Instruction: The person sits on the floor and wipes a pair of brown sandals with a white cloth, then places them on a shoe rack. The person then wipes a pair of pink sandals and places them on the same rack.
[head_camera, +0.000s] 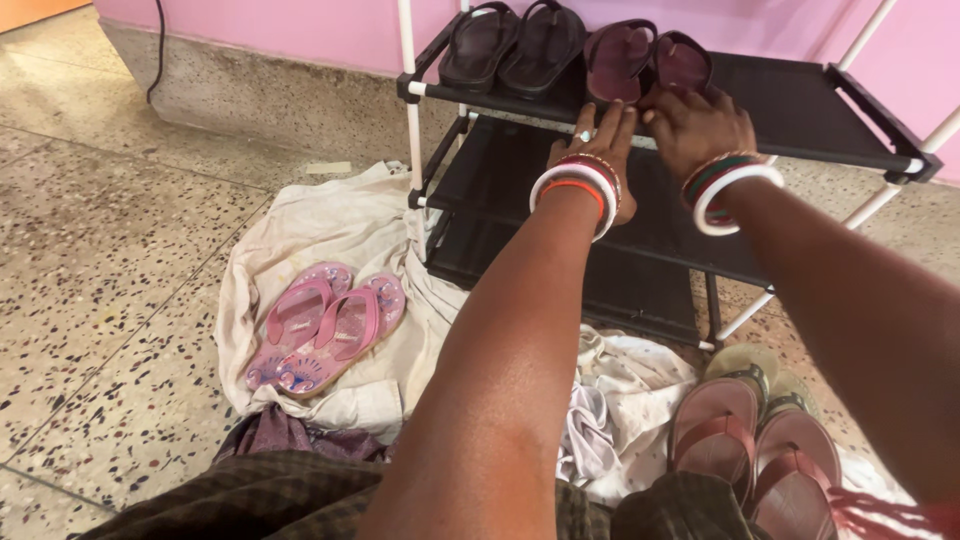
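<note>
Maroon sandals, a dark, glossy pair with broad toe-post straps, are seen on the top shelf of a black shoe rack with white poles, toes toward the pink wall, heels at the front edge.

At the far left, speckled terrazzo floor is seen, with a crumpled cream cloth spread over it. On that cloth a pair of pink flip-flops with patterned soles is laid side by side, tilted, well apart from the rack.

On the left part of the top shelf a pair of black sandals is set, just beside the maroon pair.

The left hand is held flat, fingers stretched out and close together, its fingertips touching the heel of the left maroon sandal at the shelf's front edge. White, red and orange bangles are worn on that wrist.

The right hand is curled over the heel of the right maroon sandal, fingers bent and pressed on it; whether it is gripped cannot be told. Green, red and white bangles are worn there too.

At the lower right, a pair of brown-pink sandals rests on white cloth near the rack's foot.
</note>
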